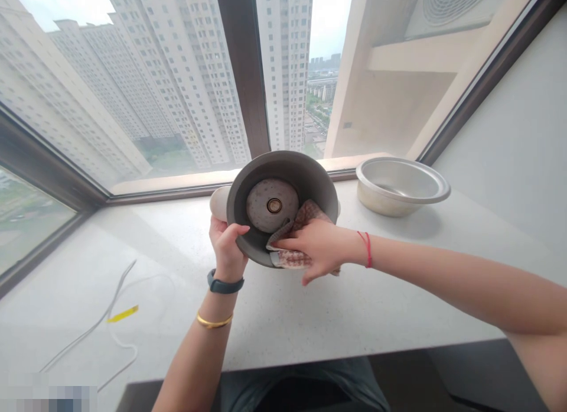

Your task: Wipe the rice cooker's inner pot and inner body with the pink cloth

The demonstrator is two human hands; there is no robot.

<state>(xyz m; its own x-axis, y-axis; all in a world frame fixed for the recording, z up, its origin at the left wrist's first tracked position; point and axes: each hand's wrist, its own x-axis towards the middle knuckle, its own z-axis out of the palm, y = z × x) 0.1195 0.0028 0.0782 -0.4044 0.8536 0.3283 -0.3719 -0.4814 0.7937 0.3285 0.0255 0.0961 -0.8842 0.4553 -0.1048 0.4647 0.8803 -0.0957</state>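
A rice cooker body [310,178] is tilted so that its open top faces me. Inside its dark wall lies a round, spotted heating plate [261,214] with a small ringed centre. My left hand [228,246] grips the cooker's left side, thumb over the rim and the other fingers mostly hidden behind. In my right hand [321,246] is a checked red-and-white cloth [292,259], pressed against the lower right of the inner wall and rim. The cooker's underside is hidden.
A silver inner pot [390,204] stands on the white sill [283,323] to the right. At the left lies a white cord [95,323] with a yellow tag [124,314]. Window frames [245,63] and glass rise behind; a wall [514,128] bounds the right.
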